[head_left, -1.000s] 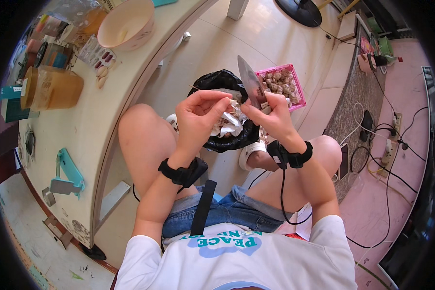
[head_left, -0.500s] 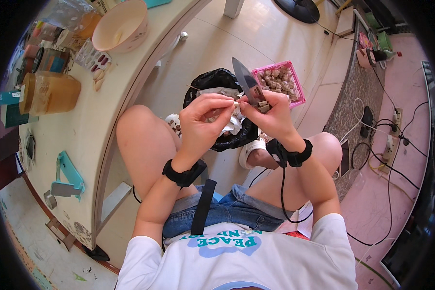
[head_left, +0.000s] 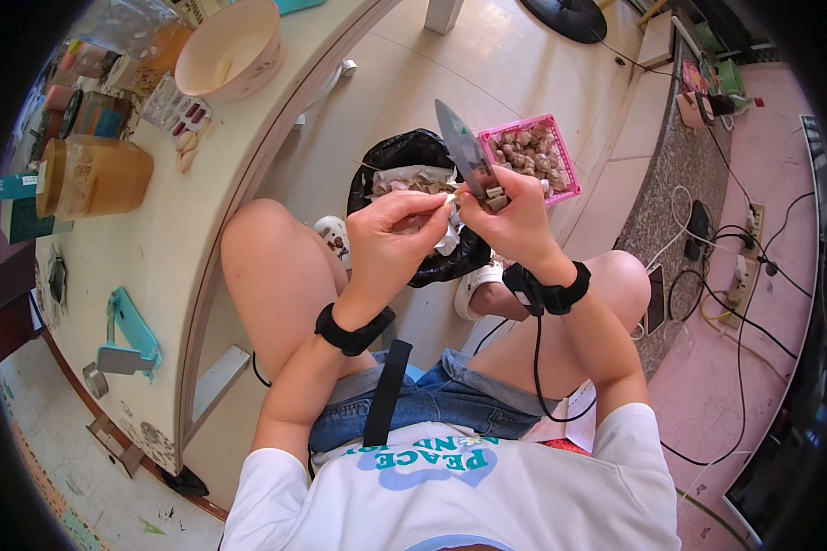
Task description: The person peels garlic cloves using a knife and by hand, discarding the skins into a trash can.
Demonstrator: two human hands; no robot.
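My left hand [head_left: 397, 230] is closed in a pinch on a small whitish garlic clove [head_left: 450, 198], mostly covered by the fingertips. Close beside it, my right hand [head_left: 521, 223] grips a kitchen knife [head_left: 470, 151], its broad grey blade pointing up and away from me. The right thumb comes up near the clove. Beneath both hands stands a bin lined with a black bag [head_left: 386, 154], which holds papery peelings [head_left: 413, 180]. Just beyond my right hand, a pink basket [head_left: 574, 173] holds several garlic bulbs [head_left: 529, 152].
On the table [head_left: 248, 174] at the left are a pale bowl [head_left: 248, 50] with a small piece inside, a honey-coloured jar [head_left: 110, 176], some loose cloves [head_left: 186, 154] and a teal phone stand [head_left: 136, 335]. Cables and a power strip [head_left: 742, 275] lie at the right.
My left hand has come slightly down and to the right. The knife blade has shifted a little up and left, and its face has turned to look lighter.
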